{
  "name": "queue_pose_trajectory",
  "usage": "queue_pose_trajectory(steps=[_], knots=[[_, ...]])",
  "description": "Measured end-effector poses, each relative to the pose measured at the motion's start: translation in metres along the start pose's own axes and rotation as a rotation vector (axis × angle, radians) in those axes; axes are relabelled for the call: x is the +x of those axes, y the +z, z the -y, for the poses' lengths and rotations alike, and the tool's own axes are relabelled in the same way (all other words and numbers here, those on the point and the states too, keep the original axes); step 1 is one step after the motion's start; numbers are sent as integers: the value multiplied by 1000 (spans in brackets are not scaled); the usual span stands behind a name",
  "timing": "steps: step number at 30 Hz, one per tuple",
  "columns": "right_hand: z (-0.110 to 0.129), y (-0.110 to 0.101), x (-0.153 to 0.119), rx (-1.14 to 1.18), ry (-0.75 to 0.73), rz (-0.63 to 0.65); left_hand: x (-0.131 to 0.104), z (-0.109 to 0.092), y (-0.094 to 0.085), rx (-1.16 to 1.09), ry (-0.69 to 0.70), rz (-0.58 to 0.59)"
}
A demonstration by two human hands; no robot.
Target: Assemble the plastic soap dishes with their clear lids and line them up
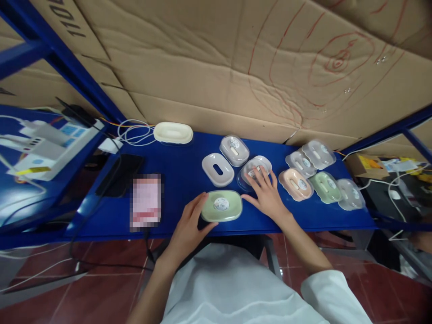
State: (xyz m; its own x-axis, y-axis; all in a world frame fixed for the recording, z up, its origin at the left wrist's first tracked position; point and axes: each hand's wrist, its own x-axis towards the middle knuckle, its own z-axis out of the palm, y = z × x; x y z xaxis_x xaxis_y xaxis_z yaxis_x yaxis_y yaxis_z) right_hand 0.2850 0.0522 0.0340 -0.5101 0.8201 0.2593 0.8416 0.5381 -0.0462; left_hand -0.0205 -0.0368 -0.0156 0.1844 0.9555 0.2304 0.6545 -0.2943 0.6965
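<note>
My left hand (189, 223) curves round the left end of a pale green soap box (232, 210), its fingers at the upper edge and thumb below. This box lies near the table's front edge and has a clear lid with a round label. My right hand (268, 193) is open, its spread fingers reaching over a grey soap box (266, 163) with a clear cover and partly hiding it. The right thumb comes close to the green box's right end. An uncovered grey soap dish (218, 181) with an oval slot sits just behind the green box.
Another lidded grey box (235, 157) stands behind. At right are a peach box (297, 190), a green box (326, 193) and several grey ones. A cream dish (173, 133), coiled white cable (135, 133) and blurred pink item (146, 200) lie left. Cardboard (202, 58) walls the back.
</note>
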Motion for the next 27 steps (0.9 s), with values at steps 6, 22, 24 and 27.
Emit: queue_pose_trajectory(steps=[6,22,24,27], knots=[[-18,16,2,11,35,-90,-1,-1,0,17,4,-2],[-35,11,3,76,96,-220,0,-1,1,15,-3,5],[-38,8,7,65,111,-209,0,0,1,15,1,8],[-42,7,13,29,84,-135,0,0,1,17,-2,12]])
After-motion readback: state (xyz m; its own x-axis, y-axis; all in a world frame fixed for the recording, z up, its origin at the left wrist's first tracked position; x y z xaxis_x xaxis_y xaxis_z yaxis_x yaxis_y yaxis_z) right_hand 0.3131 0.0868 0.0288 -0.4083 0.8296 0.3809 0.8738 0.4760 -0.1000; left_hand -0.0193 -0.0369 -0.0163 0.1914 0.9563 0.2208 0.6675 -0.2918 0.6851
